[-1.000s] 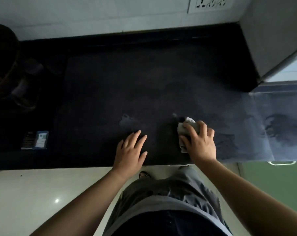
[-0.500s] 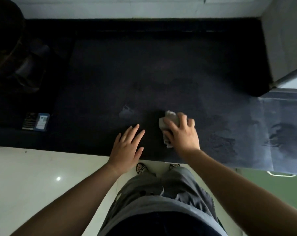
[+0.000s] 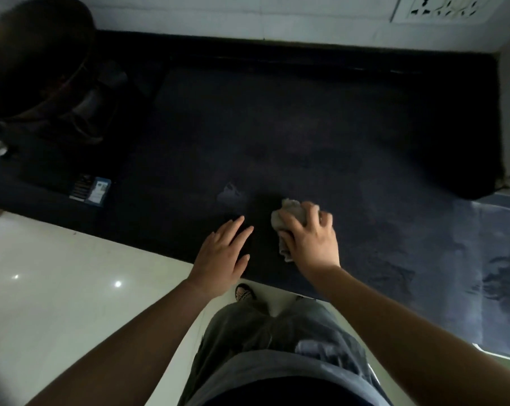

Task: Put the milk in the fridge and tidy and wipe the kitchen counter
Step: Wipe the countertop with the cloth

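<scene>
right hand [image 3: 309,241] clenched on crumpled grey cloth [image 3: 290,213], pressed to dark counter [image 3: 306,127] | left hand [image 3: 223,256] flat, fingers spread, holding nothing, just beside it

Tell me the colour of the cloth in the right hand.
Pale grey cloth, bunched under the right hand on the counter; head view.

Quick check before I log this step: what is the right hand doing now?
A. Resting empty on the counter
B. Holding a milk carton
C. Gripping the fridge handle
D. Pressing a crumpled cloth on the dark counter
D: the right hand is closed over a crumpled grey cloth on the dark counter, while the left hand lies flat beside it.
</scene>
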The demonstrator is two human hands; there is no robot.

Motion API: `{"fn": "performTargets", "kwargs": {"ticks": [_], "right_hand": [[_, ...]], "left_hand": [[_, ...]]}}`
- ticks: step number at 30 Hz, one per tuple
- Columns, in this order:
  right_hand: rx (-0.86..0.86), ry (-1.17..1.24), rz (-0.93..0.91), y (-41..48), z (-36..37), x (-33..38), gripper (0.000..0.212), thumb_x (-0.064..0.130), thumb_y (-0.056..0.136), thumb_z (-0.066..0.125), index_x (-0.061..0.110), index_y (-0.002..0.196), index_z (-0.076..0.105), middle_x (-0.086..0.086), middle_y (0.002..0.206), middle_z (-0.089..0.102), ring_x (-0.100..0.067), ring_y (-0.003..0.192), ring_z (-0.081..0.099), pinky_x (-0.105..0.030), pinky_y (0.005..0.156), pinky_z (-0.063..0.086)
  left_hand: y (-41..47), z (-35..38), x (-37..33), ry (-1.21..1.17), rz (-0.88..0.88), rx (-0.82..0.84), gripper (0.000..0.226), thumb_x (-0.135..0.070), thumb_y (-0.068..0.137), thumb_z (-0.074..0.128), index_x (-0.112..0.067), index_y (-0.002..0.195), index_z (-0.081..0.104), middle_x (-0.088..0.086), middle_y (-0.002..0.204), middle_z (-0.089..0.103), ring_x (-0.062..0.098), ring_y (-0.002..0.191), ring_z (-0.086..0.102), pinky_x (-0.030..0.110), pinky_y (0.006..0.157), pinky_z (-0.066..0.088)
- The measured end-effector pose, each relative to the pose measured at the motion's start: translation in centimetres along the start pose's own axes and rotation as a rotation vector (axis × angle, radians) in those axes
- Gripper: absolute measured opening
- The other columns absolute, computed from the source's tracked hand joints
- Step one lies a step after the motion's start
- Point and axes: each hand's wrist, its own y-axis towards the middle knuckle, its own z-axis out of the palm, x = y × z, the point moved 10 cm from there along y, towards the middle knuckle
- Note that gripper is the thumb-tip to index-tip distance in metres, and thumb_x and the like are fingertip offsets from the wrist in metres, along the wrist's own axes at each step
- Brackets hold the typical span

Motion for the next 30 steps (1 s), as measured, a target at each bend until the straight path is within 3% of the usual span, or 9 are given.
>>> {"fn": "performTargets", "kwargs": {"ticks": [6, 11, 13, 18, 22, 30], "right_hand": [[-0.012, 0.037, 0.021, -1.2, -0.2, -1.4, 0.039, 0.042, 0.085, 0.053, 0.029, 0.122, 0.054, -0.015, 0.127, 0.046, -0.039, 0.099, 0.043, -0.046, 0.073, 0.051], [-0.105, 0.021, 0.326, 2.6, 0.1, -1.4, 0.041, 0.042, 0.089, 0.050, 0.030, 0.128, 0.047, -0.013, 0.141, 0.035, -0.043, 0.117, 0.032, -0.054, 0.091, 0.036], [-0.095, 0.006, 0.354, 4.0, 0.8, 0.2, 0.041, 0.044, 0.090, 0.046, 0.032, 0.129, 0.045, -0.008, 0.145, 0.029, -0.042, 0.126, 0.023, -0.056, 0.096, 0.030], [-0.102, 0.000, 0.234, 3.3, 1.8, 5.0, 0.036, 0.039, 0.086, 0.056, 0.026, 0.119, 0.054, -0.011, 0.132, 0.045, -0.041, 0.104, 0.041, -0.050, 0.075, 0.049], [-0.135, -0.013, 0.274, 1.2, 2.3, 5.5, 0.039, 0.038, 0.083, 0.061, 0.026, 0.120, 0.055, -0.012, 0.127, 0.047, -0.042, 0.097, 0.044, -0.046, 0.071, 0.051], [-0.327, 0.028, 0.661, 4.7, 1.6, 2.9, 0.040, 0.042, 0.088, 0.053, 0.029, 0.125, 0.051, -0.010, 0.137, 0.039, -0.042, 0.109, 0.037, -0.045, 0.077, 0.046]], "left_hand": [[0.2, -1.9, 2.1, -0.070, -0.044, -0.077, 0.055, -0.037, 0.092, 0.041, -0.021, 0.144, 0.029, 0.003, 0.156, 0.022, 0.023, 0.142, 0.021, 0.051, 0.111, 0.028], [1.8, -3.8, 5.7, -0.041, -0.017, -0.085, 0.053, -0.035, 0.093, 0.046, -0.021, 0.143, 0.031, 0.004, 0.155, 0.025, 0.023, 0.142, 0.023, 0.050, 0.110, 0.030], [2.5, -4.5, 7.3, -0.032, 0.002, -0.080, 0.053, -0.035, 0.093, 0.046, -0.020, 0.142, 0.033, 0.004, 0.154, 0.026, 0.024, 0.141, 0.024, 0.049, 0.110, 0.030], [4.1, -6.1, 11.4, 0.050, 0.076, -0.093, 0.050, -0.035, 0.091, 0.042, -0.016, 0.138, 0.042, 0.008, 0.150, 0.035, 0.031, 0.138, 0.030, 0.051, 0.108, 0.031], [6.1, -6.7, 14.4, 0.098, 0.094, -0.119, 0.047, -0.029, 0.089, 0.051, -0.014, 0.133, 0.047, 0.010, 0.147, 0.039, 0.033, 0.135, 0.035, 0.056, 0.104, 0.034], [7.1, -6.0, 17.5, 0.066, 0.229, -0.169, 0.050, -0.039, 0.090, 0.036, -0.019, 0.136, 0.044, 0.007, 0.147, 0.040, 0.028, 0.133, 0.038, 0.053, 0.102, 0.034]]}}
